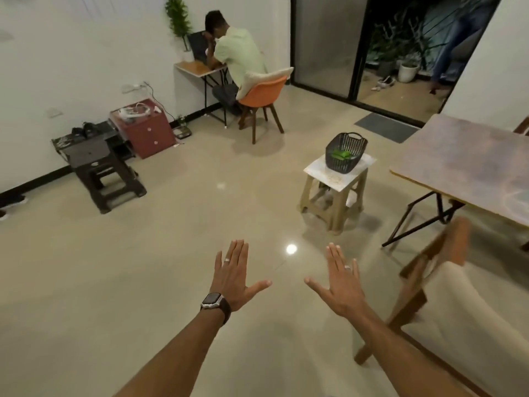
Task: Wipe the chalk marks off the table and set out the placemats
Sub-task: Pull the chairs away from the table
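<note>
Table [469,167] at right, surface blurred, perhaps chalk-smudged; left hand [233,277] and right hand [340,285] spread flat, empty.

I see my left hand [233,277] and right hand [340,282] spread flat, holding nothing; beyond the right fingertips, a black plastic basket [346,151] on a beige stool [335,193], brown-topped table [469,164] rightward.

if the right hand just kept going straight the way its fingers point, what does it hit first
Probably nothing close. The right hand, open and flat, points up the frame over bare floor, slightly left of the beige stool that carries the black basket. Depth is unclear, so it might clip the stool's near leg.
</note>
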